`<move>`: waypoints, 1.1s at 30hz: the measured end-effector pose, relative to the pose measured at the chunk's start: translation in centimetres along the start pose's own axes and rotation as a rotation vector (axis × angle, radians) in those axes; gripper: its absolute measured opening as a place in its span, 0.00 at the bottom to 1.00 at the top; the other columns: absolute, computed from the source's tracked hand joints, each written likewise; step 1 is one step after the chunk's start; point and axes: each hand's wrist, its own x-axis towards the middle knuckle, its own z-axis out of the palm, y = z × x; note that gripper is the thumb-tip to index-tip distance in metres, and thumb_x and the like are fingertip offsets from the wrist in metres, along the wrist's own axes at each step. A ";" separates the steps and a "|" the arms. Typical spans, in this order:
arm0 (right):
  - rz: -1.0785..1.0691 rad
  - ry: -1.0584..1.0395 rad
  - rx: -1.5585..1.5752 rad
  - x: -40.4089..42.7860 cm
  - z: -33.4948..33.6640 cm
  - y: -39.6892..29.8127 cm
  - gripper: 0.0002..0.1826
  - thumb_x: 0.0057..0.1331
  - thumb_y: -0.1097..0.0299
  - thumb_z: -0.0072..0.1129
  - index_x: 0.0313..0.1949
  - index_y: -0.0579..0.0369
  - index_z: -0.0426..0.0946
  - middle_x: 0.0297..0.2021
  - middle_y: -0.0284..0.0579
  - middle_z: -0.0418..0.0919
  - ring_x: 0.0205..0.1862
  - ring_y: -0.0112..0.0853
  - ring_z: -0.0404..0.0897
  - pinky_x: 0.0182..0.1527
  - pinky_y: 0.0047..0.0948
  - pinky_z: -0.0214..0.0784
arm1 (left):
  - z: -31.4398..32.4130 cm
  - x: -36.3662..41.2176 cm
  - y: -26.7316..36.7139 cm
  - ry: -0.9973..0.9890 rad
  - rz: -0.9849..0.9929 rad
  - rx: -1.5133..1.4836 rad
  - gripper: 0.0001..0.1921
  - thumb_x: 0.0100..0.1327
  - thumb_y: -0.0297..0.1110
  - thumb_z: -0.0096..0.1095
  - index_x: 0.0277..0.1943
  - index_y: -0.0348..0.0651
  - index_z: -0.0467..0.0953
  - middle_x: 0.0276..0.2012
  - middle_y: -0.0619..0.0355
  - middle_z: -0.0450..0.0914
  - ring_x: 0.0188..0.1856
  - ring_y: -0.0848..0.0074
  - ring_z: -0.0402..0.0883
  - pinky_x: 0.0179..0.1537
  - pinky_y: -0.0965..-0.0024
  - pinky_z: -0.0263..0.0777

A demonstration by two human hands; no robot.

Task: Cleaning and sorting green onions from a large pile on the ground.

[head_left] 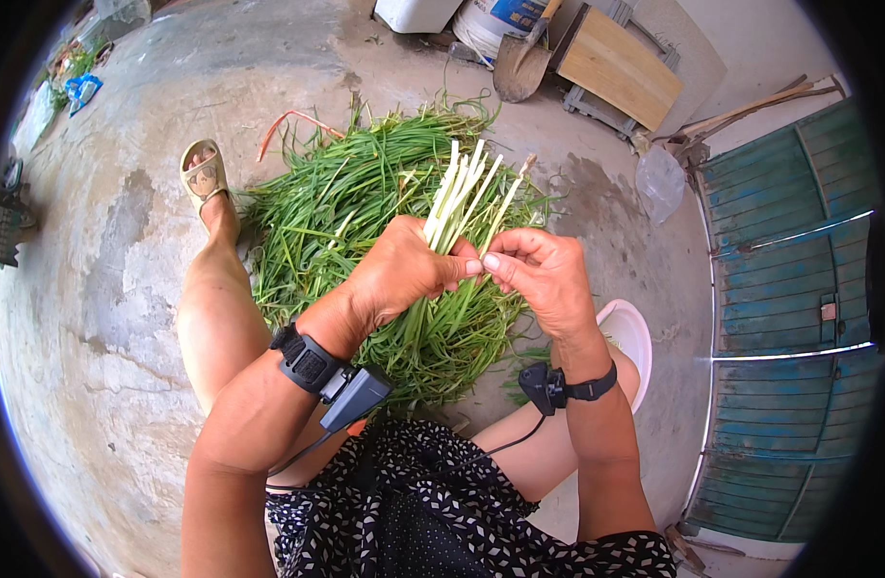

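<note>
My left hand is closed around a bunch of leafy green stalks, likely garlic chives, with their pale stem ends pointing away from me. Beside it, my right hand pinches a single stalk between thumb and fingers; a brownish bit clings to that stalk's tip. The thumbs of both hands nearly meet. Below and beyond them, a large heap of the same long green leaves lies loose on the concrete floor, and the leaf ends of the held bunch hang over it.
A pink plastic basin stands partly behind my right knee. A shovel, a bucket and a wooden board are along the far wall. A clear plastic bag lies near the green metal door. An orange strap touches the heap.
</note>
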 end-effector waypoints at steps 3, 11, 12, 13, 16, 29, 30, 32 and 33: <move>0.021 -0.025 -0.009 0.0 -0.2 -0.1 0.07 0.60 0.73 0.62 0.34 0.64 0.79 0.24 0.36 0.79 0.24 0.17 0.73 0.26 0.17 0.67 | 0.1 -0.3 0.2 -0.016 0.015 0.041 0.08 0.54 0.29 0.71 0.32 0.36 0.79 0.21 0.63 0.76 0.21 0.85 0.69 0.21 0.81 0.63; 0.071 0.041 0.031 -0.1 0.7 0.8 0.06 0.59 0.75 0.58 0.33 0.66 0.78 0.23 0.37 0.79 0.24 0.19 0.75 0.27 0.17 0.67 | 0.2 -0.5 0.6 0.002 0.017 -0.006 0.09 0.52 0.30 0.72 0.31 0.36 0.79 0.21 0.63 0.76 0.20 0.85 0.70 0.21 0.81 0.63; 0.032 0.036 0.075 0.0 0.6 0.9 0.07 0.60 0.74 0.56 0.33 0.66 0.78 0.24 0.38 0.79 0.25 0.20 0.75 0.28 0.18 0.68 | 0.0 -0.4 0.6 -0.008 0.013 -0.037 0.09 0.52 0.30 0.73 0.31 0.36 0.79 0.21 0.63 0.76 0.20 0.85 0.70 0.21 0.81 0.63; -0.006 0.031 0.120 0.1 0.5 0.9 0.07 0.61 0.73 0.55 0.34 0.66 0.78 0.25 0.39 0.79 0.26 0.20 0.76 0.28 0.19 0.69 | 0.0 -0.4 0.6 -0.008 0.015 -0.038 0.09 0.52 0.30 0.73 0.31 0.36 0.79 0.21 0.63 0.76 0.20 0.85 0.70 0.21 0.81 0.63; -0.008 0.031 0.023 0.0 0.6 0.6 0.09 0.62 0.72 0.54 0.35 0.66 0.78 0.27 0.40 0.80 0.27 0.21 0.76 0.30 0.20 0.70 | 0.0 -0.3 0.3 0.038 0.015 -0.022 0.09 0.53 0.31 0.72 0.31 0.35 0.79 0.22 0.62 0.77 0.21 0.84 0.71 0.21 0.81 0.64; -0.007 -0.057 0.074 -0.3 1.6 0.7 0.10 0.62 0.71 0.60 0.39 0.66 0.78 0.29 0.38 0.80 0.27 0.20 0.75 0.29 0.19 0.69 | -1.1 0.4 -0.1 0.124 0.030 -0.212 0.09 0.60 0.31 0.65 0.37 0.32 0.79 0.28 0.59 0.80 0.26 0.81 0.74 0.26 0.78 0.66; 0.010 -0.065 0.050 -0.3 1.4 0.8 0.10 0.62 0.71 0.61 0.38 0.66 0.78 0.28 0.37 0.79 0.26 0.20 0.75 0.28 0.18 0.68 | -1.0 0.4 0.0 0.133 0.025 -0.173 0.09 0.60 0.31 0.65 0.37 0.32 0.79 0.29 0.58 0.80 0.27 0.81 0.74 0.26 0.78 0.66; 0.029 -0.071 0.025 -0.3 1.2 1.0 0.09 0.61 0.72 0.62 0.37 0.66 0.78 0.26 0.36 0.79 0.25 0.19 0.74 0.28 0.18 0.68 | -0.8 0.4 0.1 0.136 0.012 -0.164 0.09 0.59 0.30 0.65 0.37 0.32 0.79 0.29 0.58 0.80 0.27 0.81 0.74 0.26 0.78 0.66; 0.022 -0.069 0.021 -0.3 1.2 1.1 0.09 0.61 0.71 0.62 0.37 0.66 0.78 0.25 0.37 0.79 0.24 0.19 0.74 0.27 0.18 0.67 | -0.8 0.4 0.2 0.144 0.001 -0.152 0.08 0.59 0.30 0.65 0.37 0.32 0.79 0.29 0.58 0.80 0.27 0.81 0.74 0.26 0.78 0.66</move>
